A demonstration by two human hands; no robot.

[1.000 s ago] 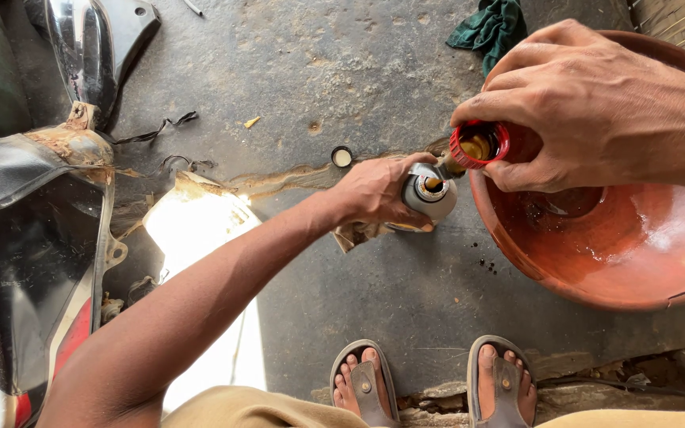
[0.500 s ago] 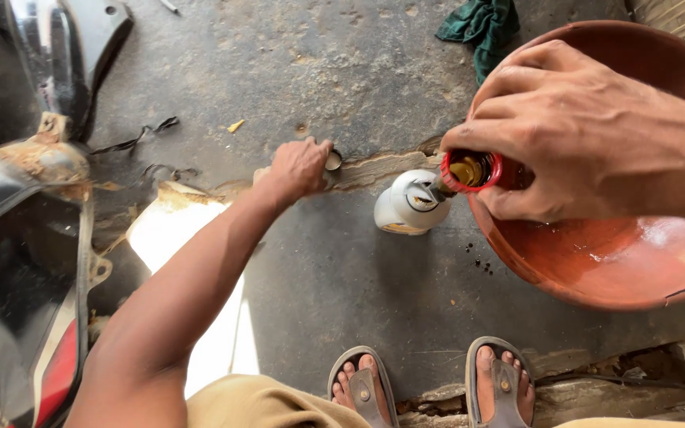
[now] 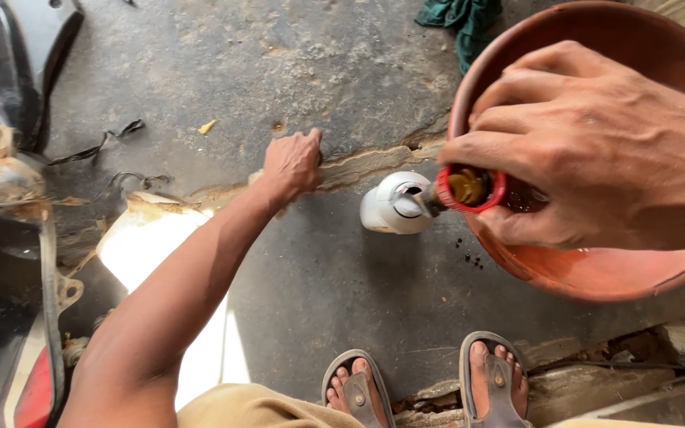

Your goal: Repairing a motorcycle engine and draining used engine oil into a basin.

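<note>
Rough grey concrete ran underfoot, stained brown along a crack that crossed it. On that floor stood a small white bottle, upright, just beside the rim of a big terracotta bowl. The right hand was held over the bottle, its fingers wrapped tight around a red-rimmed bottle tipped on its side, its spout touching the white bottle's open mouth (a brownish-yellow liquid showed inside the red rim). The left hand was stretched out to the crack, fingers curled down against the floor; whether they pinched anything I could not tell. A green cloth lay well apart, near the far side of the bowl. Two sandalled feet were planted below.
</note>
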